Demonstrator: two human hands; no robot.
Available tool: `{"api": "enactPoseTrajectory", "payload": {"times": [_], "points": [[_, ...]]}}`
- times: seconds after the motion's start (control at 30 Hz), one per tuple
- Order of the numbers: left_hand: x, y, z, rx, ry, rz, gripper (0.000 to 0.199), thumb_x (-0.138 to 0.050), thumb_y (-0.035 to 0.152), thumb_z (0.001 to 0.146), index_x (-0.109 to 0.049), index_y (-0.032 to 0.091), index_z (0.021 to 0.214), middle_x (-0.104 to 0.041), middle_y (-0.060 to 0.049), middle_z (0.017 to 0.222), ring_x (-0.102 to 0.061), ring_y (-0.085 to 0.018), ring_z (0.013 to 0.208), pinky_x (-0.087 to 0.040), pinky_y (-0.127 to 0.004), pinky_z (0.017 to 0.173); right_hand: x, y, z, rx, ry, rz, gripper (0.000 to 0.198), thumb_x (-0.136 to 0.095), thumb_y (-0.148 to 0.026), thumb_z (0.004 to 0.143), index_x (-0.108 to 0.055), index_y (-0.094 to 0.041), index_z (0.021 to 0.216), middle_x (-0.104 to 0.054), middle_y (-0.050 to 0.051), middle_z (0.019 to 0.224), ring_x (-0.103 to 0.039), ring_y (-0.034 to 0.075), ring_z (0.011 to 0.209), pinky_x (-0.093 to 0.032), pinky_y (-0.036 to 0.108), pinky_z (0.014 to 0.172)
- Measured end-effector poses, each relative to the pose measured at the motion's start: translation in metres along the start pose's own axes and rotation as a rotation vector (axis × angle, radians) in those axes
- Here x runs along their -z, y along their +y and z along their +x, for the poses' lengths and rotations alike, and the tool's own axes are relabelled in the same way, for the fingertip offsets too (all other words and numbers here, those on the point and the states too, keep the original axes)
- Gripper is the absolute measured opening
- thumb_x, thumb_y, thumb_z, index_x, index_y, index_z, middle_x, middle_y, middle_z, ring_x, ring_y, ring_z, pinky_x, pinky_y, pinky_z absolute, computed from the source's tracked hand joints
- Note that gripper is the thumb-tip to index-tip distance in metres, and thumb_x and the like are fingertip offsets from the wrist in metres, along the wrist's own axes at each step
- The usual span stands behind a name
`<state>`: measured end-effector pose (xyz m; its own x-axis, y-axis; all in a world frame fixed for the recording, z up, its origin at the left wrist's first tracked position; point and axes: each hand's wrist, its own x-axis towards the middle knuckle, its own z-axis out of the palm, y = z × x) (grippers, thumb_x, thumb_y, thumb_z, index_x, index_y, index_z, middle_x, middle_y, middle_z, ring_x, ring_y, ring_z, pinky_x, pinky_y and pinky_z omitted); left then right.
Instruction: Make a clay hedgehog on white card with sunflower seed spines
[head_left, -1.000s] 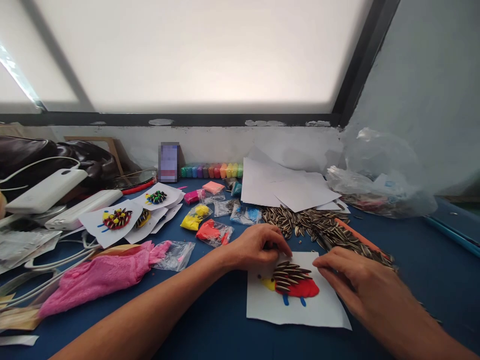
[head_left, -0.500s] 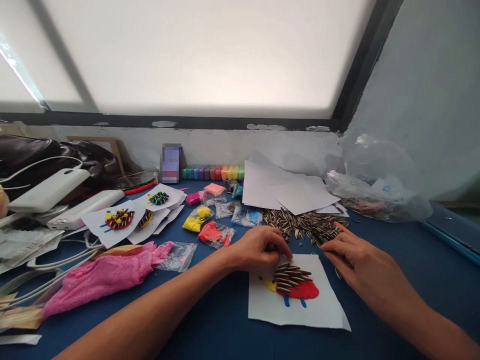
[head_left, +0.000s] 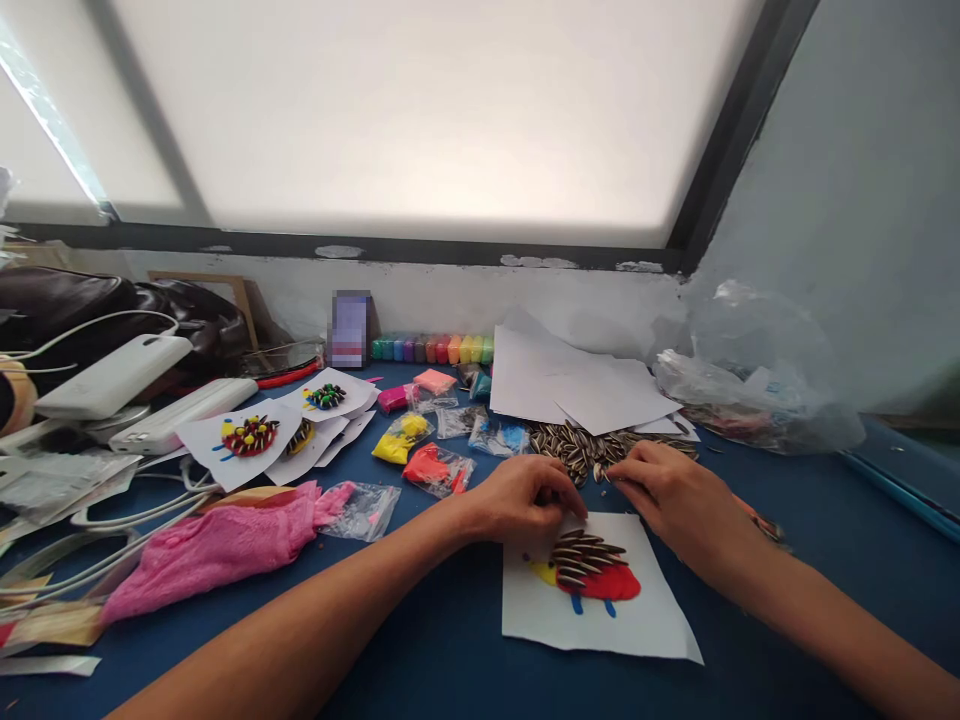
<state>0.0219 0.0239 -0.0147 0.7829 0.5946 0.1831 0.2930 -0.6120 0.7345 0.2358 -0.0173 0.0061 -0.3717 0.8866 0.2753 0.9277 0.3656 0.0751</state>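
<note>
rm nearside of pic (head_left: 609, 582), seeds (head_left: 574, 447) beyond

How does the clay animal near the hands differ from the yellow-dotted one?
The near animal wears seeds alone; the dotted animal adds yellow balls. The near animal's lower rear is bare red; the dotted animal's seeds spread wider. Both have red bodies, yellow heads, blue legs.

Matt paper sheet (head_left: 600, 634), glossy crinkled plastic bag (head_left: 757, 400), pink cloth (head_left: 217, 552), perhaps plush.

The white paper (head_left: 600, 635) carries a red figure (head_left: 611, 583), partly covered with striped seeds (head_left: 581, 560); behind lies a seed pile (head_left: 562, 443).
</note>
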Motion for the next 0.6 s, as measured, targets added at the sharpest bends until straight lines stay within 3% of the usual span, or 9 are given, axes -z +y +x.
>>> {"api": "enactPoseTrajectory", "payload": {"times": [0.17, 0.4, 0.6], "points": [[0.000, 0.001, 0.000, 0.005, 0.008, 0.007, 0.034, -0.051, 0.001, 0.071, -0.076, 0.016, 0.086, -0.063, -0.002, 0.085, -0.056, -0.012, 0.075, -0.045, -0.023, 0.070, -0.001, -0.010, 0.016, 0.051, -0.046, -0.042, 0.020, -0.055, -0.013, 0.086, -0.073, -0.021, 0.087, -0.066, 0.005, 0.084, -0.063, 0.019, 0.077, -0.046, 0.028, 0.065], [-0.002, -0.002, 0.000, 0.000, 0.023, -0.002, 0.034, -0.050, 0.000, 0.070, -0.076, 0.016, 0.085, -0.065, -0.003, 0.087, -0.058, -0.013, 0.077, -0.047, -0.024, 0.071, 0.003, -0.013, 0.023, 0.148, -0.100, -0.128, 0.024, -0.050, -0.006, 0.085, -0.065, -0.017, 0.069, -0.062, 0.006, 0.074, -0.058, 0.018, 0.064, -0.038, 0.029, 0.059], [-0.001, 0.001, -0.001, 0.001, 0.018, -0.014, 0.034, -0.049, 0.001, 0.070, -0.076, 0.016, 0.086, -0.065, -0.003, 0.089, -0.059, -0.013, 0.078, -0.047, -0.024, 0.073, 0.001, -0.011, 0.022, 0.200, -0.096, -0.159, 0.025, -0.046, 0.002, 0.081, -0.060, -0.017, 0.072, -0.061, 0.006, 0.077, -0.057, 0.018, 0.070, -0.037, 0.029, 0.064]]}}
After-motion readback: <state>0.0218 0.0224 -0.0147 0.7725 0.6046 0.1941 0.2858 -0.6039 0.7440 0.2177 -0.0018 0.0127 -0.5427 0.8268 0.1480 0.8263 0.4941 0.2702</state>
